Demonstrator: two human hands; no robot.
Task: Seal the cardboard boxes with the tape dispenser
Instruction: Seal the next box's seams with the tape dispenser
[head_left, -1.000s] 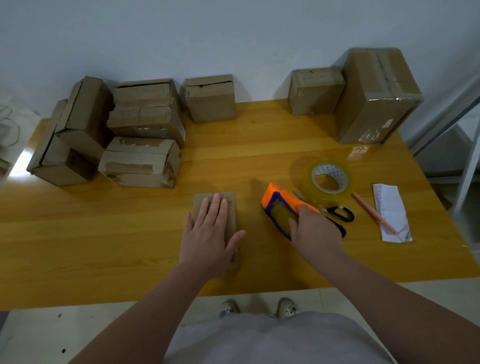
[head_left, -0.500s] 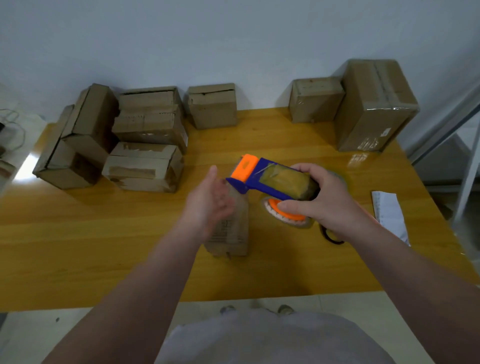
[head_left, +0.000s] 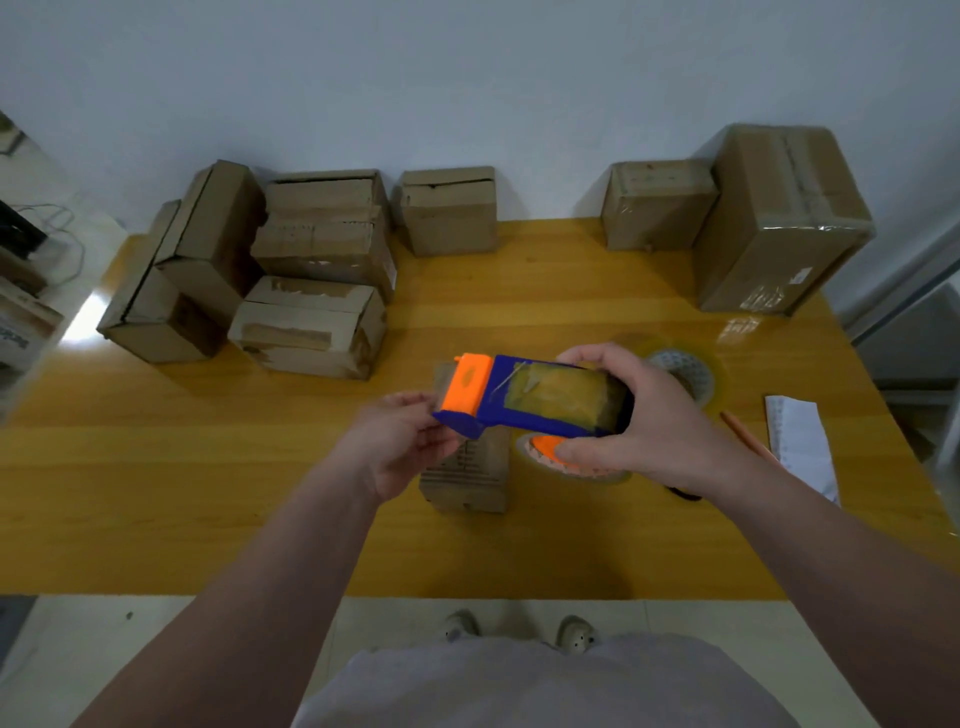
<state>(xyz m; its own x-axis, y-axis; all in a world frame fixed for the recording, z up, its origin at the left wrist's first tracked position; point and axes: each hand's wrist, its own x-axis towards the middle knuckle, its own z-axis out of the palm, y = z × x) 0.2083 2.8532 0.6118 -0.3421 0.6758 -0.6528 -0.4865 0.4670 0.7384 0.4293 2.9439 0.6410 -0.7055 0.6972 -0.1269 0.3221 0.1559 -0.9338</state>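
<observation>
Right hand: wrapped round the roll end of the tape dispenser, at the 3 o'clock end.
Left hand: thumb and fingertips curled at the orange head, 9 o'clock end. Pinching tape? Cannot tell.
Dispenser axis: 9-to-3, held aloft.
Small box: on the table under the head, long axis 12-to-6; left hand nearer.

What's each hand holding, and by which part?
The right hand grips the blue and orange plastic tape dispenser around its roll end. The left hand is at its orange front end; a pinch cannot be told.
</observation>
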